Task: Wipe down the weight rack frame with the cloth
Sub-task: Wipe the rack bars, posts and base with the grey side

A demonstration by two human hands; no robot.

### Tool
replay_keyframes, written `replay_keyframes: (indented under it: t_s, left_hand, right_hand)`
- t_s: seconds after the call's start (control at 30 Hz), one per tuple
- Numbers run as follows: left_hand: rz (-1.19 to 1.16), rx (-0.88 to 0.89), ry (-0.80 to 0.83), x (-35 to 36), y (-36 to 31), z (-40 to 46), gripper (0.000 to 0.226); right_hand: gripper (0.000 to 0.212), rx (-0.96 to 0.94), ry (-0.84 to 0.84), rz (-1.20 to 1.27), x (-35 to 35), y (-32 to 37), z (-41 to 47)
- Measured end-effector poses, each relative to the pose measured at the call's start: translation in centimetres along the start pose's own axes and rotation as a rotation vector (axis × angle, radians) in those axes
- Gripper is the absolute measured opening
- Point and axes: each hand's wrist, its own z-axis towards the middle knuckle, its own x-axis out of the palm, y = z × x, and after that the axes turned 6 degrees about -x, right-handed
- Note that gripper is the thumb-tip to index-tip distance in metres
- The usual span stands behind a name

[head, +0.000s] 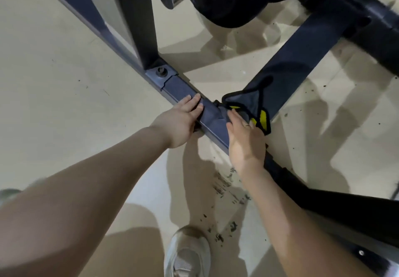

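The weight rack frame lies low on the pale floor, its base bar running from eleven o'clock down to five o'clock, with a second bar branching off toward two o'clock. The cloth, dark with yellow patches, is draped over the junction of the two bars, just right of centre. The right hand lies flat on it, fingers straight and pressing toward twelve o'clock. The left hand rests on the base bar at nine o'clock of the cloth, fingers extended over the top, gripping nothing. A grey shoe stands at six o'clock.
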Motion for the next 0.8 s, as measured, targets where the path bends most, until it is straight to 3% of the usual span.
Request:
replay_keyframes:
  t_s: [0.1,0.23,0.3,0.4,0.6,0.7,0.8]
  left_hand:
    - [0.020,0.021,0.031,-1.0,0.1,-0.2,0.063]
    - [0.056,0.030,0.094,-2.2,0.2,-0.3,0.073]
    - [0.069,0.051,0.090,-2.2,0.3,-0.2,0.072]
    - [0.062,0.071,0.078,-1.6,0.6,-0.3,0.070]
    - [0.136,0.078,0.082,-0.7,1.0,-0.7,0.075]
    - [0.141,0.084,0.024,-0.8,0.6,-1.4,0.071]
    - [0.117,0.191,-0.012,-0.7,0.0,-2.5,0.068]
  right_hand:
    - [0.046,-0.076,0.033,-0.087,0.6,1.3,0.4]
    - [0.060,-0.353,0.000,-0.319,1.2,-1.5,-2.1]
    - [0.074,-0.152,0.019,-0.320,0.5,-3.9,-4.8]
    - [0.063,0.114,-0.072,-0.241,0.3,-3.9,-6.9]
    - [0.076,0.097,-0.034,-0.191,0.8,0.5,-5.4]
    - [0.062,0.049,-0.204,0.026,-0.6,3.1,-7.5]
    - [0.041,0.211,-0.394,0.258,-2.1,5.2,-11.5]
